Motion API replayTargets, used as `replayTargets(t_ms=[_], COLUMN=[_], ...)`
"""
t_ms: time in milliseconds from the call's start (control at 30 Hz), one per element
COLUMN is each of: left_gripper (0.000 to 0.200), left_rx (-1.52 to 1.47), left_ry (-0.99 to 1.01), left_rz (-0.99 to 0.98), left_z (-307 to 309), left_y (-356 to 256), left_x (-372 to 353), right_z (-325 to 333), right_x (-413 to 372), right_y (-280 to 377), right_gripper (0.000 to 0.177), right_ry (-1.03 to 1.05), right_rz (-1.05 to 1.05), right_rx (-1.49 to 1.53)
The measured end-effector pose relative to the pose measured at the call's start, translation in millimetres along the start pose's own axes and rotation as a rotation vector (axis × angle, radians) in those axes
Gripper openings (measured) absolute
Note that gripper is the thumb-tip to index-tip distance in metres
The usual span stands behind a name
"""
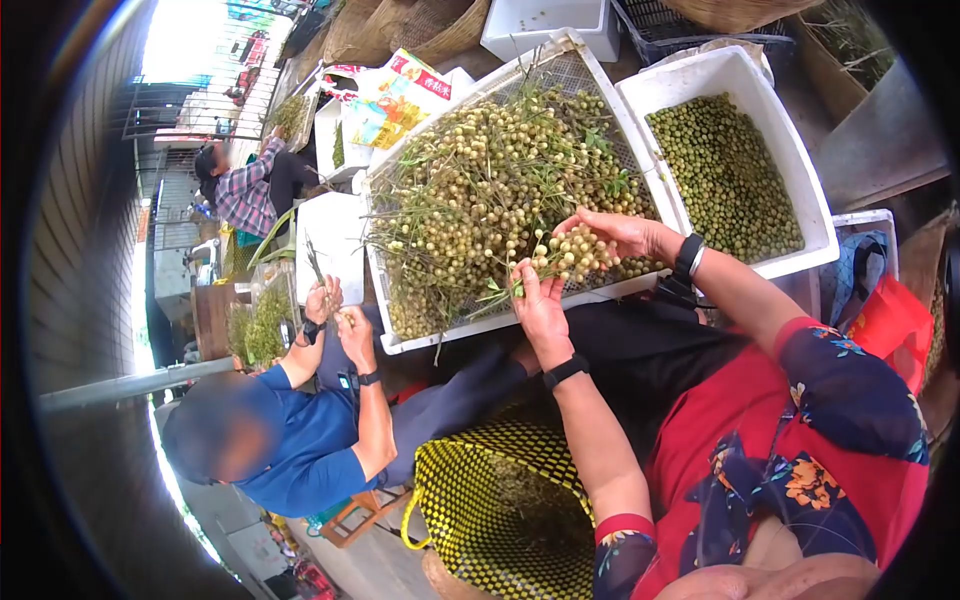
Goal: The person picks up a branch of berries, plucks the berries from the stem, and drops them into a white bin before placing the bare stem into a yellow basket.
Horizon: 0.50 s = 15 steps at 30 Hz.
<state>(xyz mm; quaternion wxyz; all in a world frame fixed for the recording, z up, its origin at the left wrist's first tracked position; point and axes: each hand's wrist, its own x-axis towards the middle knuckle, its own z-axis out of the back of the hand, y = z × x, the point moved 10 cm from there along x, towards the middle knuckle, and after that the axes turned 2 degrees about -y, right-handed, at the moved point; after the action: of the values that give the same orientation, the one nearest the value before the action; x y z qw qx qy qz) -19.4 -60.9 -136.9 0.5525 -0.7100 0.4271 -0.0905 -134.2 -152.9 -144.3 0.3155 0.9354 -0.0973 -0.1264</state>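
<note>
My left hand [543, 312] pinches the stem end of a bunch of small round pale-green fruits [575, 253], where green leaves stick out. Around the fruit side of the same bunch curl the fingers of my right hand [625, 233]; some fingertips are hidden. Both hands are over the near edge of a white tray with a mesh bottom [612, 97]. A heap of stemmed fruits [470, 190] fills that tray. To its right, a white foam box [800, 170] contains loose, greener round fruits [725, 170].
A co-worker in a blue shirt [310, 455] sits at left, handling stems. Below my arms stands a yellow-black woven basket [470, 500]. Farther back are a person in plaid [245, 195], a printed bag [400, 95] and a white bin [550, 25]. A red bag [895, 325] lies at right.
</note>
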Motion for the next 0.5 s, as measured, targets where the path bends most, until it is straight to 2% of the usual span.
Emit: replayTargets(t_ms=[33,100,200,233,267,300,367,500], left_gripper=[0.024,0.025,0.031,0.031,0.031,0.031,0.03,0.031], left_rx=[0.088,0.154,0.315,0.296,0.183,0.07,0.011,0.154], left_ry=[-0.045,-0.091,-0.061,-0.065,-0.037,-0.01,-0.006,-0.084], left_rz=[-0.007,-0.004,0.017,0.012,-0.01,-0.034,-0.018,-0.151], left_z=[2,1,-17,-21,-30,-37,-47,-52], left_y=[4,10,13,16,18,20,33,39], left_x=[0,0,-10,-13,-17,-20,-24,-34], right_z=[-4,17,41,43,53,66,88,114], right_x=[0,-1,7,4,2,-1,15,24], right_y=[-2,-1,-17,-15,-12,-10,-22,-28], right_gripper=[0.059,0.049,0.036,0.032,0.023,0.017,0.015,0.011], right_ry=[-0.002,-0.29,-0.367,-0.412,-0.565,-0.627,-0.654,-0.734], right_rz=[-0.003,0.051,0.029,0.035,0.064,0.073,0.171,0.155], right_rx=[-0.003,-0.211,-0.074,-0.026,0.003,-0.017,0.228,0.109])
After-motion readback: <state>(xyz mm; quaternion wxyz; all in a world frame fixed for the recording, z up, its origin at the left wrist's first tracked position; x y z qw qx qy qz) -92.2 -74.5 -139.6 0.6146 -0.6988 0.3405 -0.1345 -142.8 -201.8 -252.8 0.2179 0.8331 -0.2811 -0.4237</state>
